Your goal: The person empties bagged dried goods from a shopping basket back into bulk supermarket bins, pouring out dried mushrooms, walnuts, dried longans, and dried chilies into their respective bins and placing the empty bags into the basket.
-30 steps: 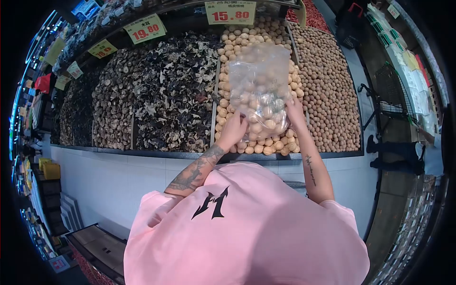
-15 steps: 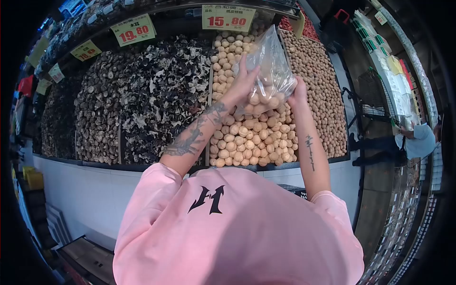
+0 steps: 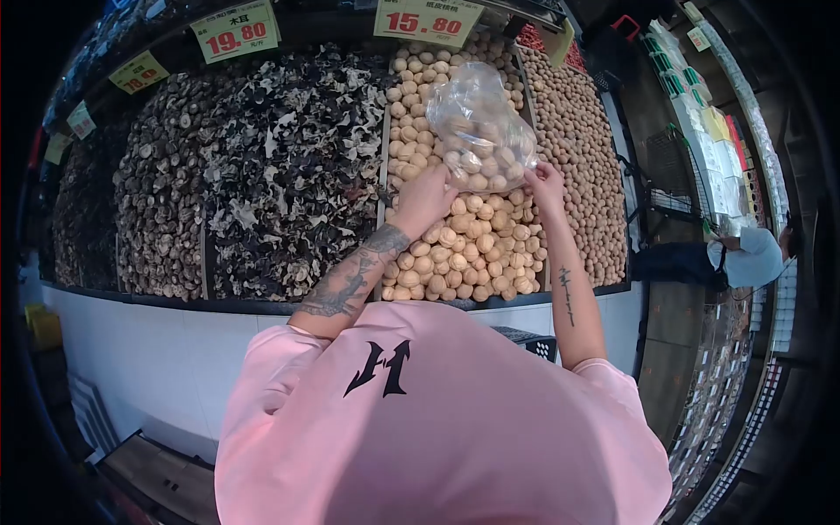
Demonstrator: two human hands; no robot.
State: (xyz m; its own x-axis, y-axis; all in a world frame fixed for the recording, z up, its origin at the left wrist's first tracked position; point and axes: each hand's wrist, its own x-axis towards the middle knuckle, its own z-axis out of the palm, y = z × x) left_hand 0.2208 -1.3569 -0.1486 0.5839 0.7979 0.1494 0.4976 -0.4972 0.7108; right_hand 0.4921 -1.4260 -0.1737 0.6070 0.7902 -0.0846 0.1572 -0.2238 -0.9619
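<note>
Plastic bag (image 3: 479, 122) between both hands (image 3: 426, 199) (image 3: 546, 185).

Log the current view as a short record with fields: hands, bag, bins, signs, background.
Left hand: pinching the near left edge of the clear plastic bag; hand
Right hand: pinching its near right corner
Bag contents: nuts show through; inside or beneath, cannot tell
Bin below: pale round nuts
Bin left: dark curled dried pieces
Bin right: smaller brown nuts
Signs: 15.80 sign, 19.80 sign
Background: person, right
</note>
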